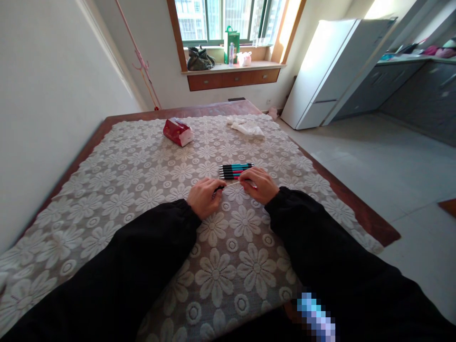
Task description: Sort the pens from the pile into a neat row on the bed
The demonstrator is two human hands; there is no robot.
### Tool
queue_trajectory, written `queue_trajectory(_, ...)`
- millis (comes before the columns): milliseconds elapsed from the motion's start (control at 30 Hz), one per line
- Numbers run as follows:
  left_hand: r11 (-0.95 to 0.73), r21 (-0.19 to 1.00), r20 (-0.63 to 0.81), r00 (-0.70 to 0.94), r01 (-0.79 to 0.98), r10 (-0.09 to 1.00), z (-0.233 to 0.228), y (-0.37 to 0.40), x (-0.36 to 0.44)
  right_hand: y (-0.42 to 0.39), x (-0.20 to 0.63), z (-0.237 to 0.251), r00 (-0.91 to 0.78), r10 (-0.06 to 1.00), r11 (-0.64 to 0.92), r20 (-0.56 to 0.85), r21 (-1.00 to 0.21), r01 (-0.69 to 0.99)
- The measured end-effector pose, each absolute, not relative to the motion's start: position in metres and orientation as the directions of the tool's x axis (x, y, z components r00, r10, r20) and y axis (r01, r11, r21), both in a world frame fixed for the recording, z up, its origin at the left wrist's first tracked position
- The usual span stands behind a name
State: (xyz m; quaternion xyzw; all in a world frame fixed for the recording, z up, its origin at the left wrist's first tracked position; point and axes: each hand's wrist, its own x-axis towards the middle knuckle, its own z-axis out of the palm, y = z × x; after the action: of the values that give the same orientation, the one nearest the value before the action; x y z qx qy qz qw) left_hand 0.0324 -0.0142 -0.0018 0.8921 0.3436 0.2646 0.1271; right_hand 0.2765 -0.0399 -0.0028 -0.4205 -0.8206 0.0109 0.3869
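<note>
Frame centre: left hand pinches dark pen part, fingers closed round it. Right hand nips thin refill rod between fingertips, other end hidden. Pieces light, stiff, slick, rod likely bends; best held near ends. Pen row just above hands on lace tablecloth.

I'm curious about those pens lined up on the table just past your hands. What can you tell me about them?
The row of pens lies flat on the flowered lace tablecloth, side by side and parallel, running left to right. They look like plastic click pens with dark ends; some barrels are teal, at least one reddish. The exact count is hard to tell. The right hand sits right against the nearest pen; whether it touches is unclear.
</note>
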Motion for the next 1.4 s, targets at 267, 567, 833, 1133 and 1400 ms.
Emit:
queue_trajectory(267, -0.759, 0.397, 0.397, 0.649, 0.516, 0.649, -0.004, -0.012, 0.032, -0.043, 0.277, 0.000, -0.415, 0.738, 0.619, 0.532, -0.290, 0.730)
queue_trajectory(567, -0.766, 0.367, 0.413, 0.646, 0.527, 0.642, -0.006, -0.010, 0.032, -0.040, 0.279, -0.003, -0.419, 0.728, 0.639, 0.543, -0.317, 0.700)
queue_trajectory(833, -0.806, 0.328, 0.400, 0.700, 0.492, 0.591, -0.005, -0.010, 0.033, -0.038, 0.280, -0.005, -0.464, 0.728, 0.648, 0.505, -0.286, 0.706)
queue_trajectory(1133, -0.826, 0.298, 0.381, 0.734, 0.478, 0.562, -0.004, -0.013, 0.033, -0.035, 0.281, -0.010, -0.457, 0.722, 0.674, 0.520, -0.376, 0.636)
queue_trajectory(1400, -0.832, 0.301, 0.382, 0.741, 0.466, 0.553, -0.004, -0.014, 0.034, -0.038, 0.279, -0.009, -0.429, 0.743, 0.657, 0.513, -0.441, 0.611)
